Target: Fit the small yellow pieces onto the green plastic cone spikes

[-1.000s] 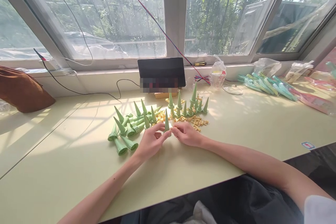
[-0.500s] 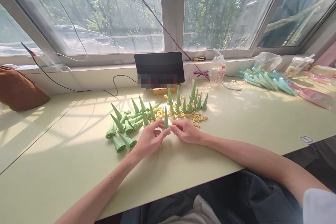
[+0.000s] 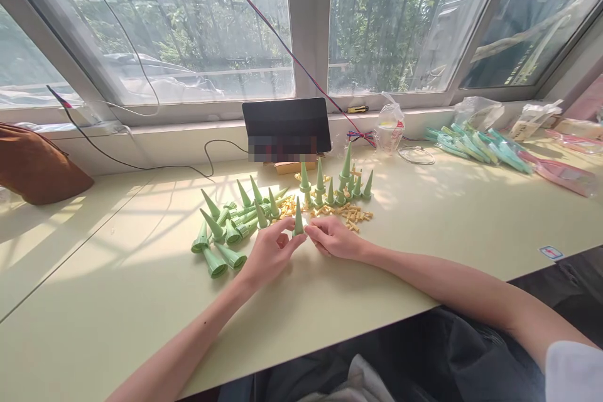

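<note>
Between thumb and fingers, my left hand (image 3: 273, 248) grips a green plastic cone (image 3: 298, 218) that points upward. My right hand (image 3: 334, 237) is pinched against the cone's right side near its base; whatever sits between those fingertips is too small or hidden to make out. Just beyond the hands lie small yellow plastic pieces (image 3: 354, 213) in a loose pile. Several more green cones (image 3: 217, 262) lie or lean in a heap left of my left hand. Other cones (image 3: 345, 169) stand upright behind the yellow pile, some stacked on one another.
A dark tablet (image 3: 287, 125) leans at the window sill behind the cones, with a black cable running left. Toward the back right are a bagged cup (image 3: 390, 125), a coiled white cable (image 3: 417, 155) and teal packaged items (image 3: 480, 144). A brown bag (image 3: 42, 163) stands far left.
The view has shifted slightly. Both hands stay at the same cone in nearly the same pose, with the right fingertips still against its side.
</note>
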The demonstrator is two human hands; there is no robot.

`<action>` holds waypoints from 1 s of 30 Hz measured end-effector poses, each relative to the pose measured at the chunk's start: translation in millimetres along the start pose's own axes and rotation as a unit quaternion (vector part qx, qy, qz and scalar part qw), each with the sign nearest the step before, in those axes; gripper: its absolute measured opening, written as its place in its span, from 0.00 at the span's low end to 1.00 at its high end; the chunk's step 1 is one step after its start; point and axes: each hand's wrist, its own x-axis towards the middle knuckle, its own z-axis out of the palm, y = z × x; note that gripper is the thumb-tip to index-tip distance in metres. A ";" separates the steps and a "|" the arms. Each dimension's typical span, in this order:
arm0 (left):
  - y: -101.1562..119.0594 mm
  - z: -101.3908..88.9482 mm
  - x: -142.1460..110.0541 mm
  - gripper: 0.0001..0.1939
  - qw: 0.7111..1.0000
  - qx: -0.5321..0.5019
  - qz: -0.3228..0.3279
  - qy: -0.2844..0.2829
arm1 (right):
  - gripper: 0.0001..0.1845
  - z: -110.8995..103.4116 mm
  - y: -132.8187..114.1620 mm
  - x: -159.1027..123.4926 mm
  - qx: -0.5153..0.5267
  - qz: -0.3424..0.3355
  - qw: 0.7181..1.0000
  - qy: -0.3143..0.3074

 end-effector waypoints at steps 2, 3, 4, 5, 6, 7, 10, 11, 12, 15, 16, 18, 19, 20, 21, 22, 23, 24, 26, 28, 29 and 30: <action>1.7 -1.8 -0.3 0.14 0.998 -0.047 -0.041 -0.023 | 0.23 0.3 2.5 0.9 -0.037 -0.030 0.999 0.018; 2.4 -3.1 -0.3 0.15 0.995 -0.070 -0.062 -0.038 | 0.22 0.5 3.8 1.3 -0.056 -0.046 0.997 0.028; 2.9 -4.5 -0.3 0.15 0.991 -0.089 -0.080 -0.054 | 0.21 0.6 5.2 1.6 -0.075 -0.060 0.995 0.036; 3.1 -6.0 -0.1 0.16 0.988 -0.105 -0.094 -0.070 | 0.21 0.7 6.5 1.9 -0.092 -0.071 0.992 0.041; 3.1 -7.5 0.1 0.16 0.984 -0.115 -0.104 -0.082 | 0.20 0.7 7.7 2.0 -0.107 -0.078 0.990 0.042; 2.9 -8.8 0.3 0.16 0.982 -0.124 -0.112 -0.093 | 0.20 0.7 8.9 2.0 -0.119 -0.083 0.989 0.041; 2.1 -10.7 0.8 0.17 0.977 -0.135 -0.124 -0.112 | 0.20 0.5 11.5 2.0 -0.134 -0.090 0.986 0.042; 2.1 -10.5 0.9 0.17 0.977 -0.132 -0.125 -0.113 | 0.20 0.5 11.9 2.1 -0.132 -0.091 0.986 0.043; 2.2 -9.9 1.0 0.17 0.978 -0.126 -0.122 -0.109 | 0.20 0.4 12.0 2.3 -0.129 -0.090 0.987 0.044; 2.2 -6.1 0.7 0.17 0.990 -0.084 -0.078 -0.077 | 0.20 0.2 10.2 2.7 -0.108 -0.085 0.989 0.051; 1.7 -4.5 0.5 0.17 0.995 -0.063 -0.054 -0.056 | 0.21 0.1 9.0 2.8 -0.095 -0.078 0.991 0.053; -0.6 -1.3 0.0 0.15 1.000 -0.011 -0.003 -0.009 | 0.22 -0.1 6.0 2.5 -0.055 -0.050 0.996 0.043; -2.2 0.1 -0.2 0.14 1.000 0.016 0.020 0.015 | 0.22 -0.1 4.6 2.3 -0.027 -0.030 0.999 0.028; -3.9 1.3 -0.4 0.12 0.998 0.039 0.040 0.031 | 0.23 -0.1 3.4 2.0 0.003 -0.012 1.000 0.013; -5.3 2.2 -0.6 0.11 0.996 0.056 0.054 0.041 | 0.23 -0.1 2.7 1.8 0.031 0.003 1.000 -0.001; -6.4 2.9 -0.6 0.11 0.995 0.066 0.062 0.045 | 0.23 0.1 2.3 1.7 0.055 0.014 0.998 -0.011; -7.0 3.3 -0.7 0.11 0.995 0.068 0.062 0.044 | 0.23 0.3 2.3 1.6 0.072 0.020 0.997 -0.015; -6.9 3.5 -0.7 0.11 0.996 0.063 0.055 0.042 | 0.24 0.5 2.5 1.5 0.081 0.023 0.996 -0.015; -5.5 3.1 -0.7 0.13 0.999 0.031 0.023 0.028 | 0.24 1.1 3.1 1.5 0.077 0.023 0.997 -0.011; -3.3 1.8 -0.6 0.16 0.999 -0.021 -0.024 0.013 | 0.25 1.4 3.4 1.6 0.047 0.015 0.999 -0.003; -2.2 0.9 -0.4 0.17 0.998 -0.049 -0.047 0.004 | 0.25 1.5 3.3 1.7 0.026 0.006 1.000 0.003; -1.2 -0.1 -0.2 0.18 0.995 -0.072 -0.066 -0.006 | 0.25 1.6 3.2 1.9 0.005 -0.006 1.000 0.011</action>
